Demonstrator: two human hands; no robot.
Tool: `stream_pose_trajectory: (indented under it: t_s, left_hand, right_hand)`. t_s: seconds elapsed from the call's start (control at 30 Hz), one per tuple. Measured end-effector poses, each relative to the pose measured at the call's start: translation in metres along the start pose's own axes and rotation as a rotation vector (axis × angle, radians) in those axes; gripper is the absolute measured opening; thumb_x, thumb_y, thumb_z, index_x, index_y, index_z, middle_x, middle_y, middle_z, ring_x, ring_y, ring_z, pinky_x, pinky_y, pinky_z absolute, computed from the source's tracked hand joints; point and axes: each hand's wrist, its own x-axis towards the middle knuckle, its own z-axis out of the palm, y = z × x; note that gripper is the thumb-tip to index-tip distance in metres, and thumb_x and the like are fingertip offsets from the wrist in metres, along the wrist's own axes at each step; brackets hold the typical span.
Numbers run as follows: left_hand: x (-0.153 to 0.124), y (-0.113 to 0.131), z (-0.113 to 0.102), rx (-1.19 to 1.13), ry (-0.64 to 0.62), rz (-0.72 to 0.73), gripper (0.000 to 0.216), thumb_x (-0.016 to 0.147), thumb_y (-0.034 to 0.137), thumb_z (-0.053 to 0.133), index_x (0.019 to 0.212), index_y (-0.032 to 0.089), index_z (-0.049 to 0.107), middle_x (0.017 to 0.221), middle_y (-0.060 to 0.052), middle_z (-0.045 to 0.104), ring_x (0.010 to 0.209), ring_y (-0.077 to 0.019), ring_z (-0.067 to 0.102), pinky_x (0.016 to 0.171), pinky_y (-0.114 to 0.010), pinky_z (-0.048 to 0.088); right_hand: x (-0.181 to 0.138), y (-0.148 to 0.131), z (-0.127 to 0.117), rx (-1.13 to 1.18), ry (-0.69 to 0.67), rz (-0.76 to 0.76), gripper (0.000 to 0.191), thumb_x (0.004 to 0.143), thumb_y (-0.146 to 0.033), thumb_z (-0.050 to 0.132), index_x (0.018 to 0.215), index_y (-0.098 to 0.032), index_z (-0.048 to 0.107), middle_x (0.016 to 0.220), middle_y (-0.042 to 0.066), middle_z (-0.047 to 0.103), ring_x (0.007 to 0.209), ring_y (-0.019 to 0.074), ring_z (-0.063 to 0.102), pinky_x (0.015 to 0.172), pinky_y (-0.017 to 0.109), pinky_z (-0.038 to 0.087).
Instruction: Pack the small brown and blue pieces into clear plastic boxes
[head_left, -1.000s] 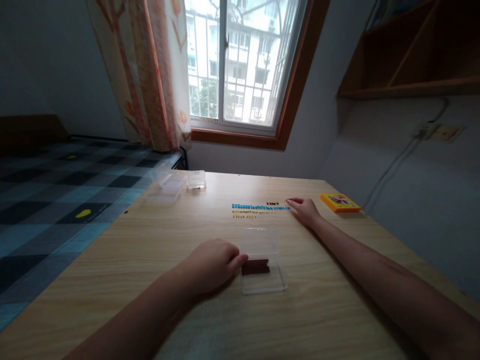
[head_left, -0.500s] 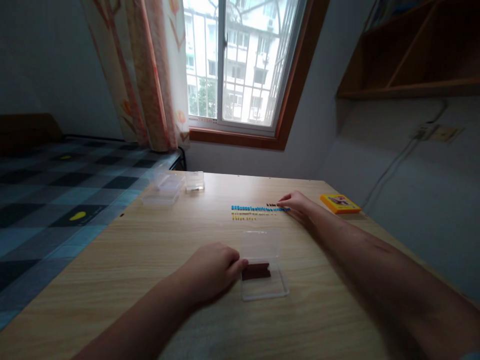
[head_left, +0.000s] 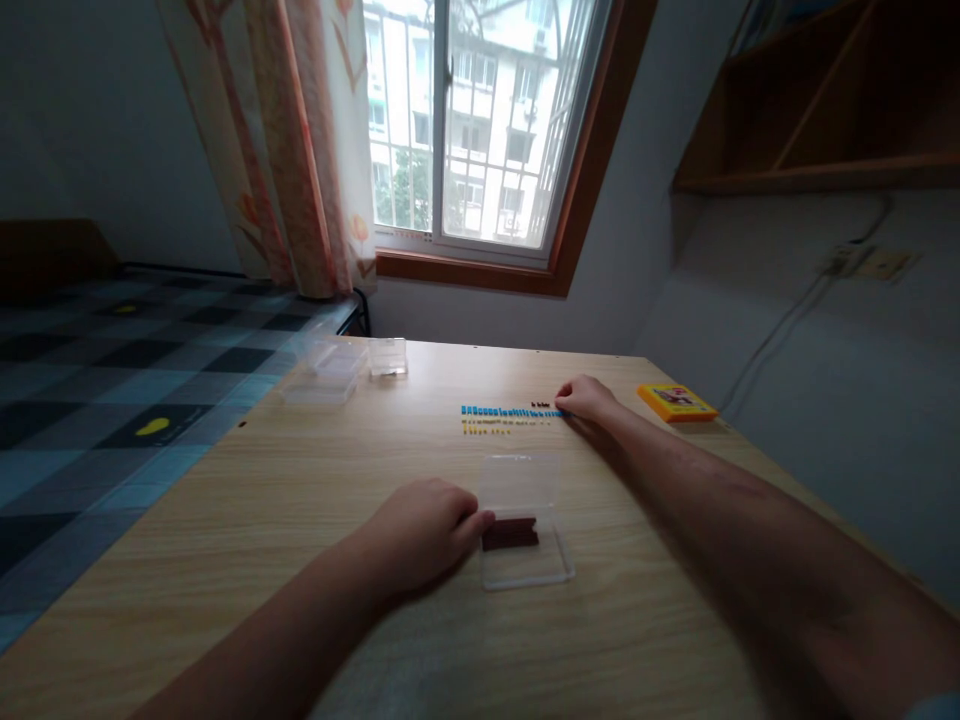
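Note:
On the wooden table, my left hand (head_left: pixel 433 522) has its fingers closed at the left edge of an open clear plastic box (head_left: pixel 556 577). Inside the box lies a block of dark brown strips (head_left: pixel 511 533), close to my thumb. Farther off, my right hand (head_left: pixel 589 399) is closed in a pinch low over the table, at the right end of a short row of small dark pieces (head_left: pixel 540 405). Whatever its fingertips hold is hidden. Below run a row of small blue pieces (head_left: pixel 499 412) and rows of tiny yellowish pieces (head_left: pixel 486 431).
Clear plastic containers (head_left: pixel 322 385) stand at the table's far left, with a smaller clear box (head_left: pixel 388 357) beside them. A yellow-orange box (head_left: pixel 676 402) lies near the right edge. The bed (head_left: pixel 187 370) adjoins the left side; a wall shelf (head_left: pixel 817 175) hangs at the upper right.
My right fingers are drawn in more and now cover the right end of the blue row. The left hand stays at the box. The whole view has shifted slightly.

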Motion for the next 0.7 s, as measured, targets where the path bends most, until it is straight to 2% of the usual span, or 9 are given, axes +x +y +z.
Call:
stream_pose_trajectory:
  t_s: [0.17,0.27,0.33,0.43,0.5,0.57,0.63,0.7]
  left_hand:
    - [0.0,0.0,-0.001,0.007,-0.005,0.003,0.047,0.097,0.045,0.038,0.074,0.02,0.071,0.075,-0.009,0.071,0.067,-0.0216,0.061,0.062,-0.031,0.039]
    - [0.0,0.0,-0.001,0.012,0.002,0.008,0.047,0.097,0.044,0.038,0.074,0.02,0.071,0.075,-0.009,0.071,0.067,-0.0215,0.06,0.062,-0.031,0.039]
    - [0.0,0.0,-0.001,0.008,0.006,0.012,0.047,0.097,0.043,0.038,0.074,0.02,0.071,0.074,-0.009,0.071,0.067,-0.0217,0.061,0.062,-0.031,0.039]
    - [0.0,0.0,0.0,0.009,0.009,0.017,0.046,0.097,0.043,0.04,0.073,0.019,0.071,0.074,-0.009,0.071,0.067,-0.0218,0.061,0.06,-0.031,0.038]
    - [0.0,0.0,0.001,0.02,0.016,0.018,0.045,0.096,0.043,0.041,0.072,0.019,0.071,0.073,-0.008,0.071,0.065,-0.0216,0.061,0.059,-0.031,0.037]
    - [0.0,0.0,0.002,0.032,0.028,0.016,0.045,0.096,0.043,0.042,0.072,0.019,0.071,0.073,-0.008,0.071,0.065,-0.0213,0.06,0.059,-0.031,0.036]
    - [0.001,0.0,0.002,0.034,0.032,0.014,0.044,0.095,0.043,0.043,0.072,0.02,0.072,0.074,-0.008,0.071,0.065,-0.0208,0.06,0.06,-0.031,0.037]
    - [0.001,0.001,0.001,0.031,0.026,0.018,0.044,0.095,0.043,0.043,0.073,0.02,0.072,0.073,-0.008,0.071,0.065,-0.0204,0.06,0.06,-0.031,0.037]
  right_hand:
    - [-0.012,-0.008,-0.007,-0.01,0.107,0.01,0.024,0.096,-0.035,0.06,0.113,-0.018,0.065,0.118,0.008,0.064,0.1,0.0202,0.063,0.086,0.039,0.055]
    - [-0.026,-0.009,-0.021,0.044,0.183,-0.03,0.019,0.088,-0.032,0.067,0.096,-0.015,0.072,0.097,0.008,0.071,0.089,0.0204,0.065,0.079,0.033,0.052]
    - [-0.046,-0.008,-0.032,0.109,0.23,-0.089,0.019,0.084,-0.031,0.068,0.089,-0.014,0.076,0.085,0.009,0.074,0.08,0.0206,0.066,0.071,0.029,0.049]
    - [-0.094,-0.009,-0.046,0.216,0.252,-0.223,0.029,0.086,-0.038,0.062,0.096,-0.015,0.077,0.082,0.007,0.074,0.072,0.0177,0.063,0.061,0.026,0.045]
    - [-0.134,-0.014,-0.049,0.272,0.205,-0.337,0.031,0.084,-0.044,0.065,0.089,-0.017,0.077,0.075,0.005,0.071,0.065,0.0155,0.059,0.056,0.025,0.043]
    - [-0.172,-0.024,-0.046,0.384,0.068,-0.635,0.023,0.085,-0.038,0.066,0.084,-0.017,0.076,0.081,0.006,0.071,0.064,0.0135,0.057,0.056,0.024,0.043]
    - [-0.199,-0.035,-0.04,0.362,-0.072,-0.852,0.014,0.087,-0.028,0.065,0.085,-0.019,0.075,0.084,0.005,0.07,0.07,0.0127,0.059,0.06,0.024,0.045]
    - [-0.212,-0.045,-0.032,0.274,-0.171,-0.927,0.012,0.086,-0.02,0.064,0.089,-0.021,0.075,0.087,0.003,0.07,0.073,0.012,0.061,0.067,0.024,0.046]
